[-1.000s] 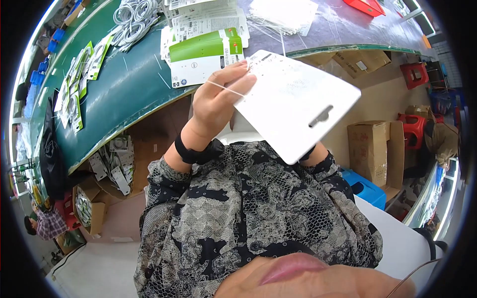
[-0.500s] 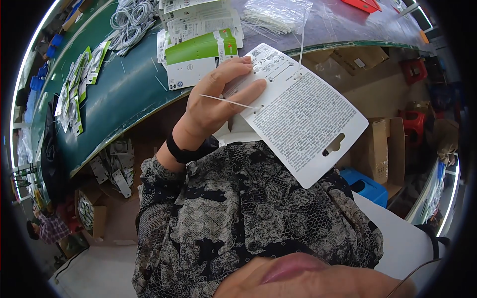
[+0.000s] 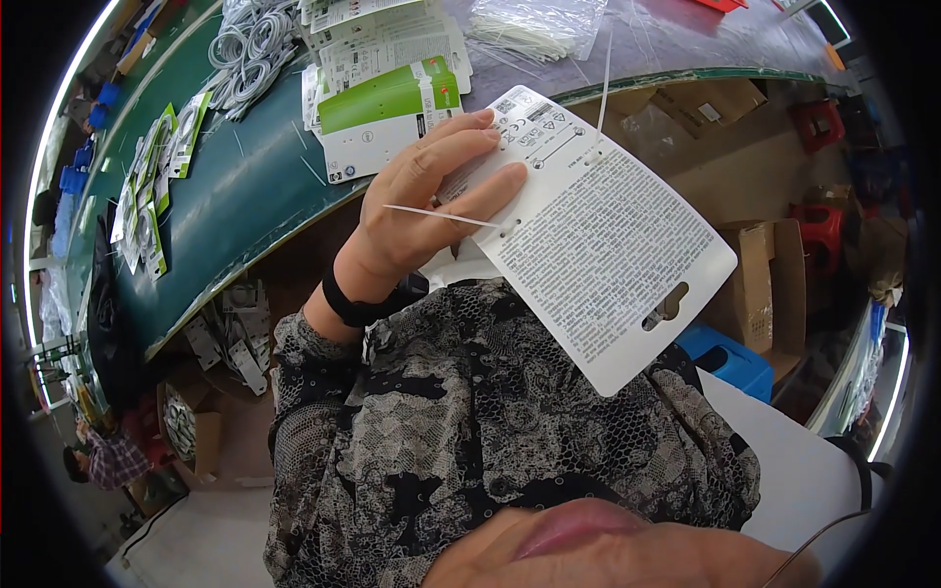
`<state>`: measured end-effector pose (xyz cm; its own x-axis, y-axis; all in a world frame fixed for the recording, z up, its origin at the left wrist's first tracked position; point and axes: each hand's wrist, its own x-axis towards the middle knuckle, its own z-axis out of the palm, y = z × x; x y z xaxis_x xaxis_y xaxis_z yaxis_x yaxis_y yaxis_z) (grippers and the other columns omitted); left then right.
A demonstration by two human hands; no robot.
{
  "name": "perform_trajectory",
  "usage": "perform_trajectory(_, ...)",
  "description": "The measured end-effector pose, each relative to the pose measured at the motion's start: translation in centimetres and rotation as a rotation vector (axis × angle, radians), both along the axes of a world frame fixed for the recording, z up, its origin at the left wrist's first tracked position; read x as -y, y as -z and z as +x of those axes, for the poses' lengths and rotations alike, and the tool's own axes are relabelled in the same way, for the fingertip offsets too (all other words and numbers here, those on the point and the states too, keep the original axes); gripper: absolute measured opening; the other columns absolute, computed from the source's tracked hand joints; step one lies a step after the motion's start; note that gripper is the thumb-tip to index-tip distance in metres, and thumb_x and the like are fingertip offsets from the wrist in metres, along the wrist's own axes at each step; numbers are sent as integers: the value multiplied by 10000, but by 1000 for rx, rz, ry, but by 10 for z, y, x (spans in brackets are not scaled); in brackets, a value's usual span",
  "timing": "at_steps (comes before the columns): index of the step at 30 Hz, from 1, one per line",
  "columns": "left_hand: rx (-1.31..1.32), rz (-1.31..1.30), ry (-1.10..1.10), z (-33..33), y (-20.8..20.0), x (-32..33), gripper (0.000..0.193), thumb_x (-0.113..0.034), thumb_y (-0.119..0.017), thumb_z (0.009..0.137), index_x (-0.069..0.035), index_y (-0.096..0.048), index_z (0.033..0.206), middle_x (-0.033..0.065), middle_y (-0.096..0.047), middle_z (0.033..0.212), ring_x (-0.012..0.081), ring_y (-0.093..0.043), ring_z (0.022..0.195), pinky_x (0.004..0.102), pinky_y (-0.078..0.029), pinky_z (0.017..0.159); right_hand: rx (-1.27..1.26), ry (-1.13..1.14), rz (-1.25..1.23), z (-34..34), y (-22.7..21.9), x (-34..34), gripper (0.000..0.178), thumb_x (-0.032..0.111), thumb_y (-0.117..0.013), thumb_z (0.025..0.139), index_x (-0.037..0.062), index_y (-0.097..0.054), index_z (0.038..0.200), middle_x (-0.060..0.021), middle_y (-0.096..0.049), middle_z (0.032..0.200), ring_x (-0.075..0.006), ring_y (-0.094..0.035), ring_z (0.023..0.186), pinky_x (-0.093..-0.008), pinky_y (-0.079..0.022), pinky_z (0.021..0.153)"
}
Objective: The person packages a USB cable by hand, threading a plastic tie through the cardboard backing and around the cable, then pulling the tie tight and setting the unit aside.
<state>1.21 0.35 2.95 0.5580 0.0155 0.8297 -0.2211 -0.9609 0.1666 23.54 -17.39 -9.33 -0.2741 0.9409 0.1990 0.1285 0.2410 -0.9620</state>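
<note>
My left hand [image 3: 426,191], a black band at its wrist, grips the upper left edge of a white cardboard packaging card [image 3: 618,265]. Dense print covers the side facing me, and a hanger slot is cut near its lower right end. Out of one pair of small holes sticks a white cable tie [image 3: 605,83], pointing up. A second cable tie [image 3: 431,214] comes through the other holes and points left across my hand. The card hides whatever lies behind it. My right hand does not show.
Green-and-white cards [image 3: 392,103] are stacked on the green table [image 3: 245,171] ahead. Grey coiled cables [image 3: 250,59] lie left of them, with packed cards [image 3: 157,186] further left. A clear bag of cable ties [image 3: 529,29] lies behind. A blue stool [image 3: 725,363] and cardboard boxes [image 3: 755,284] stand right.
The card has shifted slightly down and right in the view, its lower end most. My left hand keeps its grip. The table and its things have shifted a little in the picture.
</note>
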Motion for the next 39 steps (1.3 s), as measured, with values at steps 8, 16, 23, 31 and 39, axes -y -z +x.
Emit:
perform_trajectory(8, -10, 21, -20, 0, 3, -2, 438, -117, -723, 703, -202, -633, 1123, 79, -560, 1106, 276, -607, 1069, 364, -556, 869, -1, 221, 170, -32, -19, -28, 454, 85, -744, 760, 8, -543, 1160, -126, -611, 1102, -210, -625, 933, -305, -541, 720)
perform_trajectory(16, -39, -7, 6, 0, 7, -3, 378, -84, -689, 732, -158, -641, 1100, 93, -577, 1113, 287, -614, 1048, 365, -550, 871, 2, 440, 340, -57, -45, -47, 359, 65, -714, 786, 8, -556, 1103, -111, -624, 1028, -178, -627, 885, -288, -531, 717)
perform_trajectory(23, 8, -439, -84, 5, 18, 1, 231, 19, -674, 757, -34, -642, 980, 73, -653, 901, 205, -659, 873, 268, -532, 721, -2, 645, 475, -75, -67, -57, 275, 48, -688, 809, 8, -567, 1053, -99, -635, 964, -151, -628, 842, -272, -522, 715)
perform_trajectory(31, 114, -1297, 33, 13, 41, 4, 170, -11, -679, 833, -2, -615, 991, -2, -662, 869, 11, -547, 711, 167, -444, 606, 193, 869, 408, -85, -108, -69, 180, -41, -662, 800, -13, -620, 973, -73, -630, 876, -129, -598, 733, -230, -486, 665)
perform_trajectory(39, 95, -1166, -32, 9, 51, 4, 202, -6, -688, 823, 11, -612, 1009, 5, -659, 866, 26, -539, 712, 175, -441, 621, 502, 943, 490, -88, -106, -75, 111, -67, -657, 759, -9, -655, 853, -80, -616, 756, -144, -579, 595, -245, -479, 551)
